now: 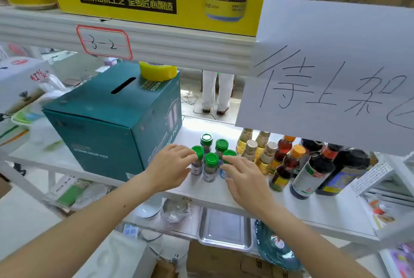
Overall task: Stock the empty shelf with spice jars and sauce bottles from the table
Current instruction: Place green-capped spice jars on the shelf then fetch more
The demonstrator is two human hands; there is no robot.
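Between the two hands, on the white shelf board [224, 190], a cluster of five small clear spice jars with green screw caps [211, 159] is bracketed. The left hand [170, 165] is seen with its fingers loosely spread and slightly bent, the fingertips [190, 154] touching the cap and shoulder of the leftmost jar [198, 161]; no closed grip round it can be made out. The right hand [244, 179] is held with fingers straight and apart, the fingertips [226, 160] laid against the rightmost front jar [228, 154], whose body is largely hidden behind them. The jars stand upright, long axes vertical, and lie directly ahead of both sets of fingers, the left hand being slightly nearer the front row. A squeeze inward from both sides is judged to be the move in hand, to draw the cluster tight or shift it as a group; a tip of the middle front jar [211, 167] is the likely risk if the push is uneven.

Just right of the cluster, a row of pale yellow oil bottles with gold caps [266, 154] is set, then amber sauce bottles with orange caps [289, 161] and dark soy sauce bottles [313, 174]. To the left a teal cardboard soup-pot box [107, 125] is placed. Overhead, a white handwritten paper sign [324, 71] is hung from the upper shelf edge.
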